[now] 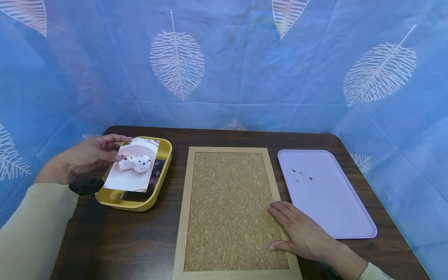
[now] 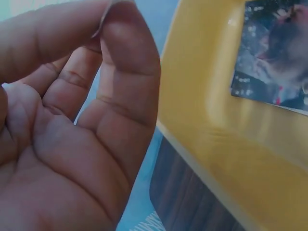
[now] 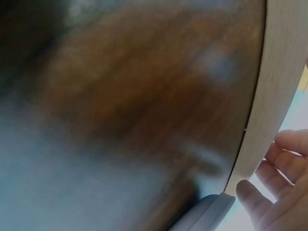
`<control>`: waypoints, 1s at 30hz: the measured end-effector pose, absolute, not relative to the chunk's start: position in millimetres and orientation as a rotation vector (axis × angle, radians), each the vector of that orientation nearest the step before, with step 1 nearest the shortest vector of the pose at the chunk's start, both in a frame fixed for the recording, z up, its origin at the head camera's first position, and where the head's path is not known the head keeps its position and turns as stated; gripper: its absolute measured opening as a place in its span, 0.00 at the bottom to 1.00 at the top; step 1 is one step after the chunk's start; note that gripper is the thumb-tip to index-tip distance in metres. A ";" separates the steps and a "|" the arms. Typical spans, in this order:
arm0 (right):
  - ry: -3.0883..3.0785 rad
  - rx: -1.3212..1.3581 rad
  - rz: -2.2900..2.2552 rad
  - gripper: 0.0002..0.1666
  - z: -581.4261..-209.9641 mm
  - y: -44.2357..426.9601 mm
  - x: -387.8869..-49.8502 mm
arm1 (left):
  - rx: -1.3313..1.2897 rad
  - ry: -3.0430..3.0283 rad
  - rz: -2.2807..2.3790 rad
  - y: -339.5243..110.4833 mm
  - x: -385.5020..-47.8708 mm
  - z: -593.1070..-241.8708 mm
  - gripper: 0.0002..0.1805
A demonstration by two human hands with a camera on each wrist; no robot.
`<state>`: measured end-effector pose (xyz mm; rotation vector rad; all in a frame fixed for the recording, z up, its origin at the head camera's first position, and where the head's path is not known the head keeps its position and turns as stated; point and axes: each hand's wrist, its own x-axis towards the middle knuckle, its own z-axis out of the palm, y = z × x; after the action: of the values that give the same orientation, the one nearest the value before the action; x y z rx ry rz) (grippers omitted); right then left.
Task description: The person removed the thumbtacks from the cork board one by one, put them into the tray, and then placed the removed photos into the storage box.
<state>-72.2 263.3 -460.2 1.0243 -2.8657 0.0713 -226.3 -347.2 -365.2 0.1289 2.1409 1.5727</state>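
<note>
My left hand (image 1: 91, 154) pinches the left edge of a photo print (image 1: 131, 177) picturing two small white round animal figures. The print is held over a yellow basket (image 1: 167, 163). In the left wrist view my left fingers (image 2: 127, 77) bend toward the thumb, and only a sliver of the print's edge shows between them. Inside the basket, a darker photo (image 2: 274, 57) lies on the bottom. My right hand (image 1: 302, 231) rests with its fingers extended on the right side of a wood-framed cork board (image 1: 231, 210). Its fingertips and thumb reach onto the cork.
Right of the board lies a lavender tray (image 1: 332, 210) with several tiny pins or studs (image 1: 310, 178) on it. Everything stands on a dark wooden table (image 1: 154, 237). A blue cloth with white leaf prints (image 1: 262, 70) hangs behind and at both sides.
</note>
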 end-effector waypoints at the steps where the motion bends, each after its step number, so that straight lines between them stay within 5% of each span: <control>1: -2.865 1.025 0.073 0.58 -460.3 263.4 -72.1 | 0.119 2.142 1.558 -346.3 -226.9 -366.2 0.32; 17: -2.848 1.021 0.080 0.58 -462.1 263.5 -71.8 | 0.142 2.238 1.302 -330.0 -235.8 -382.2 0.38; 30: -2.865 1.016 0.090 0.58 -460.5 263.1 -71.4 | 0.186 2.362 1.072 -322.1 -238.3 -390.9 0.33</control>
<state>-71.4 263.1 -460.5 1.0163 -2.8647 0.0900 -238.3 -322.1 -390.9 0.1861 2.3615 1.0720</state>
